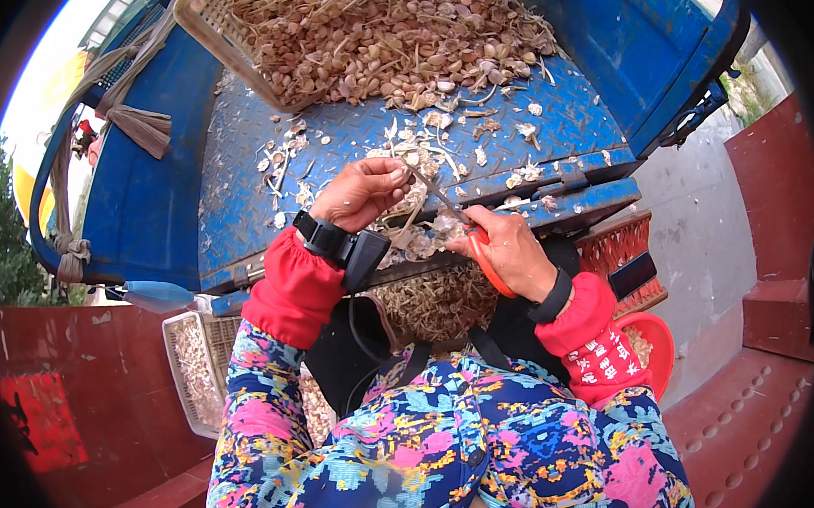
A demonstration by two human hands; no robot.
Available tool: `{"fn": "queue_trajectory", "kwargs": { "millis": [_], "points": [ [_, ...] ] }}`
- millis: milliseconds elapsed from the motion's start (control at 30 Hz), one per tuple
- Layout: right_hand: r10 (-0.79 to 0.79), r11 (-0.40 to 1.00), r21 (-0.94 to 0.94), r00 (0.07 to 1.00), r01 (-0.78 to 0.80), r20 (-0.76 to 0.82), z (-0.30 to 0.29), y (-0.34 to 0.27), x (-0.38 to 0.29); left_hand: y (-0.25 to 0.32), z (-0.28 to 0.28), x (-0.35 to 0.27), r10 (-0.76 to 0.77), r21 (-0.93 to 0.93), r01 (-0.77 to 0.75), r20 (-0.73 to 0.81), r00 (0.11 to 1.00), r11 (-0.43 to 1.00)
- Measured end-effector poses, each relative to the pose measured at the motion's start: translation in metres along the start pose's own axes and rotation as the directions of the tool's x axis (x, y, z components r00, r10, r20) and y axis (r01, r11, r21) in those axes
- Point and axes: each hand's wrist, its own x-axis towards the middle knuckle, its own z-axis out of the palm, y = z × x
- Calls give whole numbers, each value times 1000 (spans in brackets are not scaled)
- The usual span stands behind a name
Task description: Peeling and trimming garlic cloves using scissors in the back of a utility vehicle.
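My right hand [513, 248] is closed on the orange handles of a pair of scissors [442, 195], whose metal blades point up and left to my left hand [367, 192]. The left fingertips are pinched together at the blade tips; whether they hold a small piece there is too small to tell. Both hands are above the edge of a blue metal truck bed [237, 172]. Dry garlic skins and stem bits [422, 146] lie scattered beyond and beneath them. Farther back, a large heap of garlic cloves and stalks [402, 43] spills from a plastic basket [241, 63].
Below the bed edge lies a pile of dry trimmings [439, 303]. A crate of garlic [194, 374] stands at lower left, a red basin [658, 353] at right. Near it a dark phone [632, 276] rests on a red plastic crate [640, 301]. Cloth strips [137, 123] hang from the left rail.
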Motion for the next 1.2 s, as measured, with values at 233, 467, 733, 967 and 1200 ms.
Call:
{"fn": "queue_trajectory", "kwargs": {
  "millis": [233, 467, 733, 967, 1200],
  "points": [
    [267, 75, 906, 884, -416, 384, -4, 19, -9, 29, -25, 34, 37, -121, -38, -9, 999, 992],
    [296, 178, 885, 881, -431, 369, 0, 4, -7, 65, -58, 160, 494, 979, -143, 55, 867, 142],
    [283, 918, 282, 959, -277, 20, -8, 7, -15, 48, -30, 153, 329, 912, -157, 291, 898, -379],
    [130, 939, -279, 959, -200, -252, 5, -16, -7, 23, -6, 74, 199, 264, -131, -251, 947, 956],
    [9, 871, -469, 958, -148, -286, 25, -29, -7, -27, 51, 0, 253, -43, -272, -251, 934, 961]
  ]
}}
